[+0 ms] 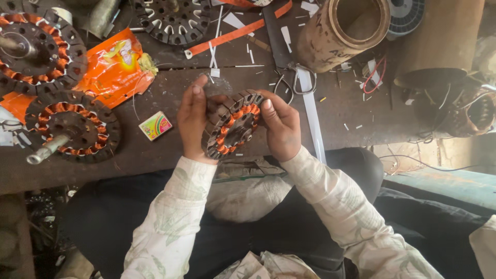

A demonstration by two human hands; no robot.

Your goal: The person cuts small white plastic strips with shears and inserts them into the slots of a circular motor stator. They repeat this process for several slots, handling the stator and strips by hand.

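Cluttered dark desk w/ wound stators at left, orange packet, small matchbox, scissors. Both hands up over desk edge: left hand & right hand clamped on a copper-wound stator, tilted, one hand per side, fingers on its rim.

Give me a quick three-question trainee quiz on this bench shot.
1. True or false: both hands, the left hand and the right hand, hold the wound stator.
2. Which lies nearest the left hand on the bench? A) small colourful box B) cardboard tube C) scissors
3. What colour are the windings on the held stator?

Key: 1 true. 2 A. 3 Orange copper.
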